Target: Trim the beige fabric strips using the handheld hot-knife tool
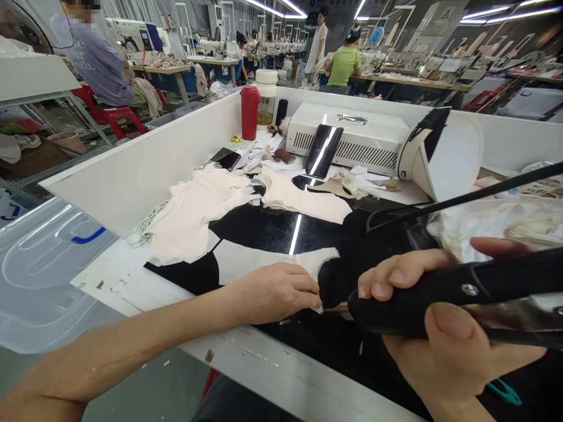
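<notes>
My left hand (272, 293) rests on the black work surface (264, 225), its fingers closed on the corner of a cream fabric piece (250, 264). My right hand (448, 346) is wrapped round a black hand-held tool (409, 299) with a thin metal tip. That tip points left, close to my left fingertips and the fabric edge; whether it touches the cloth I cannot tell. Beyond the left hand lie a stack of cream cut pieces (303, 199) and a loose pile of cream fabric (193, 211).
At the back stand a white vented machine (352, 132), a phone (324, 151), a red bottle (249, 114) and a clear jar (266, 99). A black cable (484, 196) crosses on the right, above a bag of fabric (505, 220). White side boards (145, 158) border the table.
</notes>
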Demonstrator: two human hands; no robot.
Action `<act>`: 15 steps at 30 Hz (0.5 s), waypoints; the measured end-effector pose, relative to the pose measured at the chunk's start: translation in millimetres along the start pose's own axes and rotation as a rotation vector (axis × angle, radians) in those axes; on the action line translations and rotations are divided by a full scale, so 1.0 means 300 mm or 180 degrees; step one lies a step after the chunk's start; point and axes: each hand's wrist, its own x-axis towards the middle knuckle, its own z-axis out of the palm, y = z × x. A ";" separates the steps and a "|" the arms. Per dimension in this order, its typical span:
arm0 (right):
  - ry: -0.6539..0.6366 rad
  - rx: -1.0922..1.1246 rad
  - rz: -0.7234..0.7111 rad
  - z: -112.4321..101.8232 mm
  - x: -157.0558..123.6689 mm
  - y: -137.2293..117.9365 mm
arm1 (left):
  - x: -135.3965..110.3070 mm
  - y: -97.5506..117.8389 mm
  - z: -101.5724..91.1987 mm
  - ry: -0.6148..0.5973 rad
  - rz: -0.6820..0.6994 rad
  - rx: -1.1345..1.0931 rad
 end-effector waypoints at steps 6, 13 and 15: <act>-0.0036 0.0088 -0.0004 0.002 0.004 -0.002 | -0.004 -0.002 -0.003 -0.0038 0.0087 0.0114; -0.0036 0.0122 0.0035 0.005 0.001 0.001 | -0.003 0.008 -0.019 -0.0046 -0.0108 -0.0072; -0.0064 0.0138 0.0014 0.004 0.000 0.002 | -0.003 0.007 -0.021 -0.0036 -0.0074 -0.0047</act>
